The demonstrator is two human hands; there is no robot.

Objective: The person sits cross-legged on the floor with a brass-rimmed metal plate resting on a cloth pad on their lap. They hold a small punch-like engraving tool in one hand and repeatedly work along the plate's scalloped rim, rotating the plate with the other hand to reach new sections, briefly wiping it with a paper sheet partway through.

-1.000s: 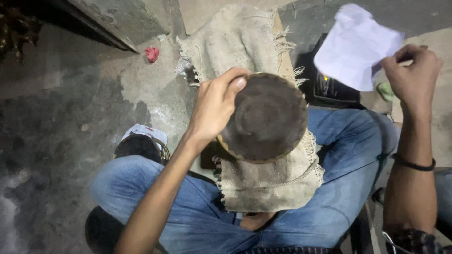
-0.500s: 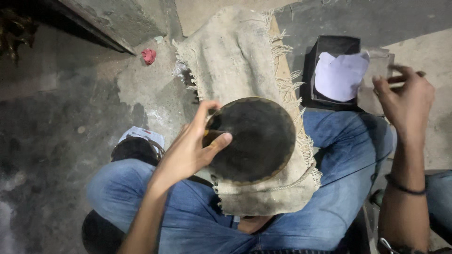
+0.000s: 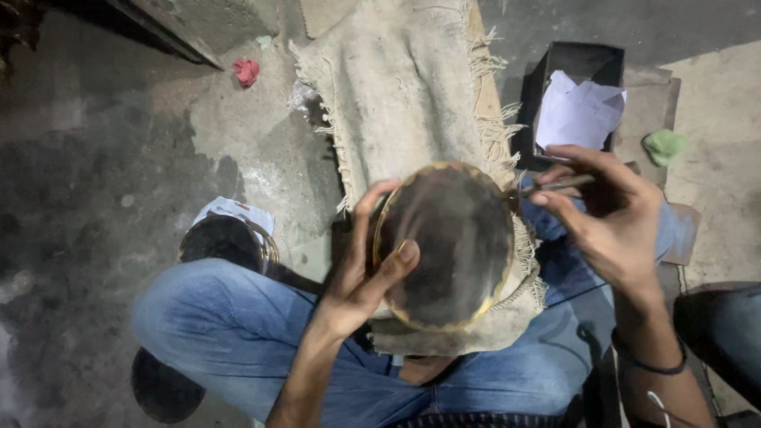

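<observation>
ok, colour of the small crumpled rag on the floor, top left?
Red rag, lying on the grey floor; head view.

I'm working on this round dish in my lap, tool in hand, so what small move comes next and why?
Probably bring the thin tool in your right hand down to the round dark dish. Your left hand braces the dish on the burlap cloth, but the tool tip sits just off its upper right rim.

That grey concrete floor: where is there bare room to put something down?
Bare grey concrete floor lies left of the burlap cloth, below the red rag. It is crowded around the dark round dish, both hands and the black box.
</observation>
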